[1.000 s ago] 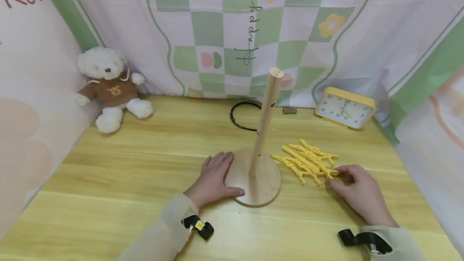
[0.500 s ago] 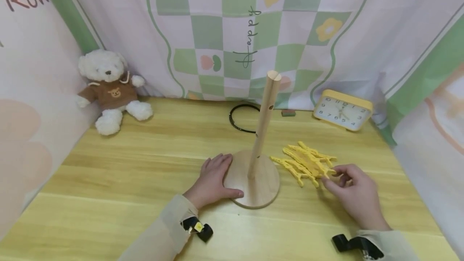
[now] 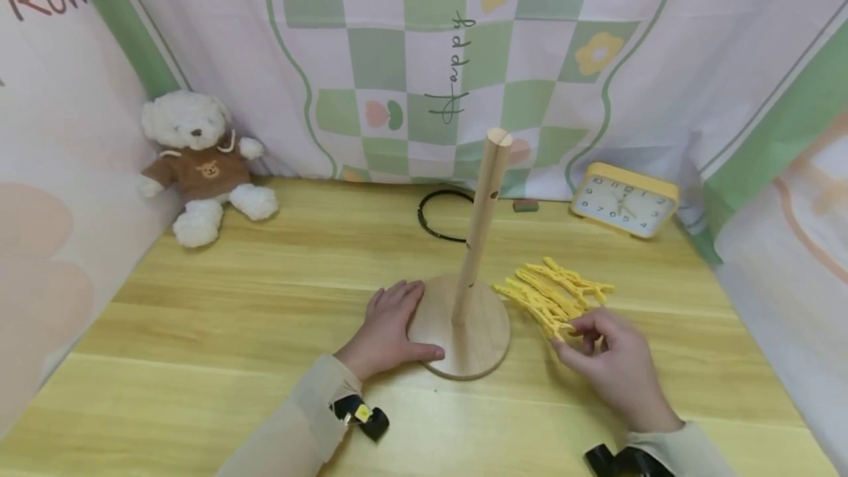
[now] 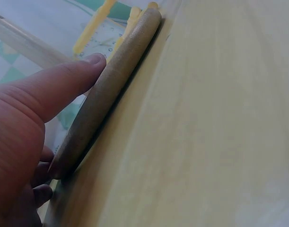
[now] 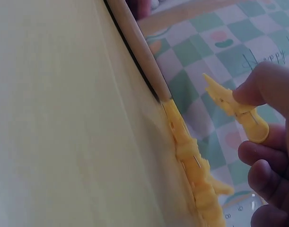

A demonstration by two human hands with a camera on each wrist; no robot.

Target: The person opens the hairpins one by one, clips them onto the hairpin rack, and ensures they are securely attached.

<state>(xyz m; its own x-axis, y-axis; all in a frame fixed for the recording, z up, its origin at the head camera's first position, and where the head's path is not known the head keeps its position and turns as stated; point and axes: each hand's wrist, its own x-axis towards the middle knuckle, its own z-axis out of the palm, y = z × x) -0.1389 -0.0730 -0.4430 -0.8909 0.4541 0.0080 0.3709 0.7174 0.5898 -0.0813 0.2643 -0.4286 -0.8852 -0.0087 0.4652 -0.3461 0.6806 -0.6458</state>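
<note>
A wooden stand has a round base (image 3: 478, 355) and an upright post (image 3: 485, 205) with holes in it. My left hand (image 3: 387, 337) grips the base's left rim, its thumb lying over the top face. To the right of the base, several yellow clothespins (image 3: 576, 282) lie in a loose row, their forked ends toward me. My right hand (image 3: 619, 370) pinches one clothespin (image 5: 253, 126) between thumb and fingers. In the right wrist view it is held apart from the other clothespins (image 5: 196, 165); in the head view it overlaps the nearest ones, its far end hard to separate.
A black ring (image 3: 424, 221) lies behind the post, with a small red and green block (image 3: 526, 206) beside it. At the back right stands a yellow clock (image 3: 626, 201). A white plush bear (image 3: 205, 168) sits at the back left. Printed curtains border the wooden table.
My right hand has moved left and toward me, taking one clothespin from the right end of the row to its near left side. My left hand and the stand have stayed in place.
</note>
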